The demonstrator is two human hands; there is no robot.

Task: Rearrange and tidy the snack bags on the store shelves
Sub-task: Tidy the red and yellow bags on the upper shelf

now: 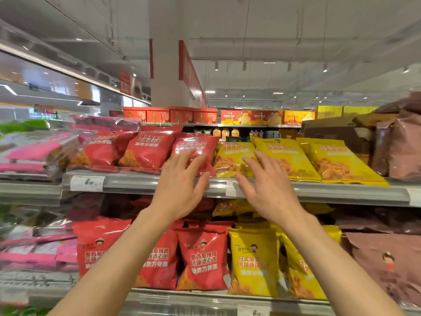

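- The pink packets [34, 153] at far left and the brown bags [401, 142] at far right are blurred; their print is unreadable.
- The top shelf rail [136, 182] is partly covered by both hands.
- The left hand [180, 188] reaches up with fingers spread and released, its fingertips over the red snack bag [193, 148] on the top shelf.
- The right hand [268, 190] is likewise spread and holds nothing, its fingertips over the yellow snack bag [232, 158] beside the red one.

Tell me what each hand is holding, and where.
Nothing held. Left hand open over a red bag; right hand open before a yellow bag.
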